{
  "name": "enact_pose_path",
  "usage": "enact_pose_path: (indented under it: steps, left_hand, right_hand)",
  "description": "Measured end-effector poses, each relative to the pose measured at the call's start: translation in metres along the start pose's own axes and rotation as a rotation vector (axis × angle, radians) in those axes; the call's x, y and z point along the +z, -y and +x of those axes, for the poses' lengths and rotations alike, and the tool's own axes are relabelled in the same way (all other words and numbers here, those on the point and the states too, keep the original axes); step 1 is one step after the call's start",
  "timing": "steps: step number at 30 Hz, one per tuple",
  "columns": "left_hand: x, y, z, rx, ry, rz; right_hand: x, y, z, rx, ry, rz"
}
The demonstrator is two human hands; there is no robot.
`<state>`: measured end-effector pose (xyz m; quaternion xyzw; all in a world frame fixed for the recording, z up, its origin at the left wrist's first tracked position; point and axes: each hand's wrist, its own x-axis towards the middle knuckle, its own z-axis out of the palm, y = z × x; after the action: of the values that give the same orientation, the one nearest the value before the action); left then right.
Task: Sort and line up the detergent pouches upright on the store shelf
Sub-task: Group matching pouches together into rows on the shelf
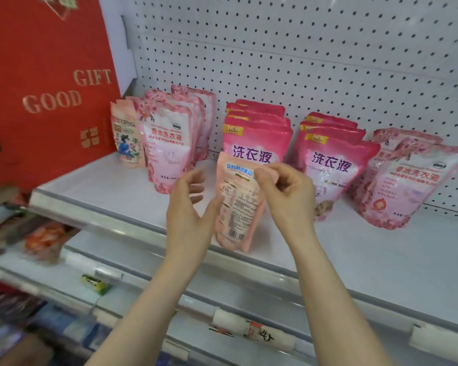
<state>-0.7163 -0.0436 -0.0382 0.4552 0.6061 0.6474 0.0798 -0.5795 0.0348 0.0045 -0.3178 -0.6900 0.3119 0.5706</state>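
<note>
Peach pouch (236, 207) held near upright at the shelf (117, 191) front edge, long axis vertical. Right hand (283, 191) pinches its top corner. Left hand (188, 207) relaxed, thumb touching its left side. Matching pouches (124, 136) stand back left.

At the shelf's (117, 191) front edge, a pouch (236, 207) upright, left hand (188, 207) against its left side, right hand (283, 191) pinching its top. Behind it, middle row (257, 138); on either side, left row (169, 143) and right row (333, 159). Behind all, pegboard (302, 62); far left, gift bag (45, 88).

Right hand (286, 191) pinching pouch (236, 212), white shelf (381, 254)
</note>
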Motion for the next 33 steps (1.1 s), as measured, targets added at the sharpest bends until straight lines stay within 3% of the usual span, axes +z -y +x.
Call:
enact_pose_path:
  steps: [5,11,15,18,22,26,30,33]
  left_hand:
    - [-0.017,0.013,0.0,0.094,0.286,0.108]
    - [-0.065,0.044,0.041,0.015,0.186,0.079]
    - [-0.105,0.069,0.075,-0.066,0.247,-0.03]
    - [-0.134,0.083,0.098,-0.069,0.321,-0.096]
    - [-0.164,0.098,0.132,-0.046,0.377,-0.102]
    - [-0.188,0.111,0.163,-0.023,0.263,-0.17]
    - [-0.204,0.143,0.178,-0.074,0.162,-0.016]
    - [-0.202,0.163,0.184,-0.091,0.205,0.076]
  right_hand:
    - [0.052,0.018,-0.009,0.035,0.009,0.063]
    - [0.105,0.031,-0.004,0.14,0.323,0.11]
    - [0.122,0.03,0.015,-0.233,0.284,-0.485]
    - [0.139,0.035,0.029,-0.217,0.392,-0.593]
    - [0.174,0.049,0.043,-0.193,0.38,-0.528]
    - [0.221,0.057,0.06,-0.223,0.272,-0.532]
    - [0.268,0.053,0.081,-0.256,0.203,-0.583]
    - [0.298,0.042,0.097,-0.256,0.203,-0.654]
